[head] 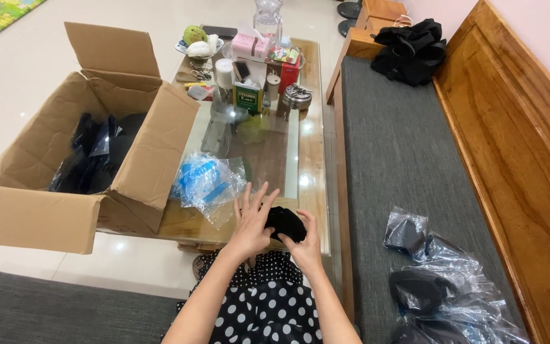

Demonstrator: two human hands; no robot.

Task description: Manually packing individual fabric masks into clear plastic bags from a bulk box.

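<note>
1. Two long seats first: a grey cushioned wooden sofa (402, 146) down the right side, a second grey cushion at the bottom left, both flanking the bench.
2. Between them, a glass-topped wooden bench (310, 159), far end crowded with jars, small boxes, a clear pitcher (268, 18) and a metal tin; near end kept barer, seemingly as working room.
3. On the left of the bench, overhanging its edge, a large cardboard box (84, 159), flaps thrown open, dark plastic-wrapped items inside, within easy reach of the seated person.
4. At the far end of the sofa, a heap of black cloth (410, 50), dumped well apart from the work.
5. On the sofa cushion near right, a pile of clear bags with dark pieces (440, 286), close beside the person's right side.
6. On the bench just left of the hands, a crumpled clear plastic bag with blue print (206, 181), lying loose.
7. Left hand (249, 223): fingers spread, palm pressed flat against the black fabric piece (286, 223), not clenched, seemingly steadying it.
8. Right hand (307, 245): grip closed round the lower right of the same piece, thumb on top.
9. Smallest, the black fabric piece itself: bunched between both hands at the near edge of the bench, above a polka-dot lap.
</note>
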